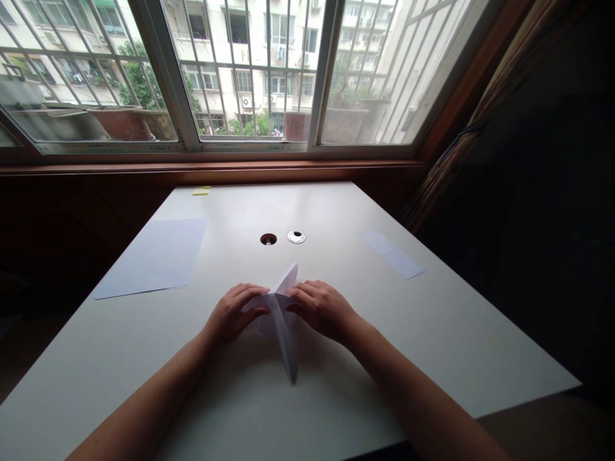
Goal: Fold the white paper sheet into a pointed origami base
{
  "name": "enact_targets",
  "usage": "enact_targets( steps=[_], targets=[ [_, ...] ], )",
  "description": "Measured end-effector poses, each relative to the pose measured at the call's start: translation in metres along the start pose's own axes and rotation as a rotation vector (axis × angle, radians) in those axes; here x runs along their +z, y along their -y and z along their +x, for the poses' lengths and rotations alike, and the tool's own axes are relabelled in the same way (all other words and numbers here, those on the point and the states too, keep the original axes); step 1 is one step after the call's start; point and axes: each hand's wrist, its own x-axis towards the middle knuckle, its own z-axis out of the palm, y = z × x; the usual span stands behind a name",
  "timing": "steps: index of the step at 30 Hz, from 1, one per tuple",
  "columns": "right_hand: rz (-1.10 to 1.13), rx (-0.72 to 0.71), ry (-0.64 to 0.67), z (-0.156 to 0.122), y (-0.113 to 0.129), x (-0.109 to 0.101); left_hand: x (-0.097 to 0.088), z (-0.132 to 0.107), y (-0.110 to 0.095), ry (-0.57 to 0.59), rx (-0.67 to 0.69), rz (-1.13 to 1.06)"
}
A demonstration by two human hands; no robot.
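A folded sheet of white paper is held up between my two hands over the middle of the table. Its flaps stand out from a central point, one toward the window and one long, narrow flap toward me. My left hand pinches the paper's left flap between thumb and fingers. On the other side, my right hand grips the right flap the same way, fingers on top and thumb below. Parts of both side flaps are hidden by the fingers.
The white table stands against a barred window. Flat white sheets lie at left, a paper strip at right. A yellow sticky note is by the far edge. A round hole and its ring cover are ahead.
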Motion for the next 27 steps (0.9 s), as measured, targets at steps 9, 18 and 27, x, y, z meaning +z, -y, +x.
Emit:
enact_targets(
  steps=[9, 18, 27],
  targets=[
    [0.203, 0.004, -0.099, 0.008, 0.009, 0.002, 0.0, 0.008, -0.02, -0.085, -0.05, -0.072],
    [0.024, -0.007, -0.048, 0.009, 0.015, -0.002, 0.001, 0.014, -0.036, -0.148, -0.069, -0.139],
    [-0.006, -0.041, -0.032, 0.013, 0.018, -0.014, 0.002, 0.013, -0.037, -0.162, -0.046, -0.087]
  ],
)
